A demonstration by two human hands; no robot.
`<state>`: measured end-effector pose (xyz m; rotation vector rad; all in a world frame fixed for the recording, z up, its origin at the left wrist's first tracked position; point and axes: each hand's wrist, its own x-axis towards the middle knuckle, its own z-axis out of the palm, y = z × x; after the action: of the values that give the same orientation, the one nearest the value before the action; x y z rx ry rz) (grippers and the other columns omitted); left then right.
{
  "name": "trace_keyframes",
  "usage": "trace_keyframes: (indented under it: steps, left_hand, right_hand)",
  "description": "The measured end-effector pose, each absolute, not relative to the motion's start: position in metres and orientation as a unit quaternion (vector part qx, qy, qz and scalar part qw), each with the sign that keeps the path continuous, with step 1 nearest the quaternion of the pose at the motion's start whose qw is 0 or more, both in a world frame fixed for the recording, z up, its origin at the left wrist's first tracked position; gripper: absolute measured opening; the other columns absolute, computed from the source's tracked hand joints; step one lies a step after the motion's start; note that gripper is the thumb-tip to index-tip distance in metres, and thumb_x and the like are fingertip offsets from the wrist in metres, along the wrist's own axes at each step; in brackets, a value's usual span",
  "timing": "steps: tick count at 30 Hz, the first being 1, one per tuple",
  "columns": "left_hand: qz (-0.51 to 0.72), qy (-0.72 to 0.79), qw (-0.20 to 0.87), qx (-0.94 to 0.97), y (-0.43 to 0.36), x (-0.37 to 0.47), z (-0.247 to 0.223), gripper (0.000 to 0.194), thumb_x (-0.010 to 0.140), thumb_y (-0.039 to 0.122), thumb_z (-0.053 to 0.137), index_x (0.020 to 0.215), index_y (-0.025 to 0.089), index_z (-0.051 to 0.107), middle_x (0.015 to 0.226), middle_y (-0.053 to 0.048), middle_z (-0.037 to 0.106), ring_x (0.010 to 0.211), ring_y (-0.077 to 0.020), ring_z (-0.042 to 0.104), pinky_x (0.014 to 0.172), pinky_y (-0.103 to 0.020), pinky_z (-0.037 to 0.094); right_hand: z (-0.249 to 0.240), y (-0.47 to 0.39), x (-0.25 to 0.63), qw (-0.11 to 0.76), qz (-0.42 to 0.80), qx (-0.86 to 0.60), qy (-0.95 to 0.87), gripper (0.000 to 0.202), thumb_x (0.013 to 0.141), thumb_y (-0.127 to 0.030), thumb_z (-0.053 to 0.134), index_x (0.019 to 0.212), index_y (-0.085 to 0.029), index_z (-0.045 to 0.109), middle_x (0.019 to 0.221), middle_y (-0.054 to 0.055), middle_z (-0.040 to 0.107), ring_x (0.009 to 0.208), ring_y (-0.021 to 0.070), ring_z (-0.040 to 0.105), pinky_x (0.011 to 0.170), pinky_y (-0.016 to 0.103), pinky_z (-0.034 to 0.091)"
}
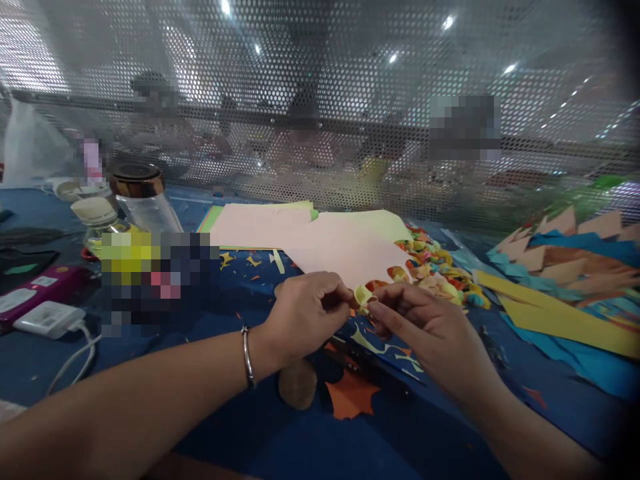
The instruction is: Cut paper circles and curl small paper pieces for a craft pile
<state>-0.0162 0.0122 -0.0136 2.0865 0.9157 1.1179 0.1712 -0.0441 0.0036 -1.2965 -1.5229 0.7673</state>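
Observation:
Between my fingertips is a small curled piece of pale yellow paper (pixel 362 295). My left hand (pixel 307 320) pinches its left edge, and a silver bangle (pixel 247 357) circles that wrist. On the other side, my right hand (pixel 425 333) grips the piece between thumb and fingers. Just beyond the hands lies a large pale pink sheet (pixel 345 240). A heap of small curled paper pieces (pixel 440 267) in yellow, orange and teal sits behind my right hand. Below the hands are an orange paper offcut (pixel 353 393) and a round brownish disc (pixel 297 385).
A lidded glass bottle (pixel 145 197) and a white-capped bottle (pixel 97 217) stand at the left, near a purple power bank (pixel 43 293) and a white charger (pixel 50 319) with a cable. Folded coloured paper (pixel 575 313) is stacked at the right. A perforated metal screen (pixel 320 93) rises behind.

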Motion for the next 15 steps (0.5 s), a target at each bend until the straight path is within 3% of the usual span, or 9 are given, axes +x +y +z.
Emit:
trace_keyframes:
  steps: [15]
  left_hand:
    - [0.423, 0.307, 0.275, 0.807, 0.0121, -0.0163, -0.0125, 0.010, 0.079, 0.017, 0.061, 0.076, 0.019, 0.071, 0.074, -0.002, 0.072, 0.067, -0.0110, 0.064, 0.062, -0.025, 0.045]
  right_hand:
    - [-0.0011, -0.0415, 0.1715, 0.480, 0.323, -0.534, -0.617, 0.028, 0.086, -0.047, 0.073, 0.079, -0.020, 0.069, 0.061, 0.001, 0.064, 0.053, 0.0131, 0.061, 0.050, 0.024, 0.053]
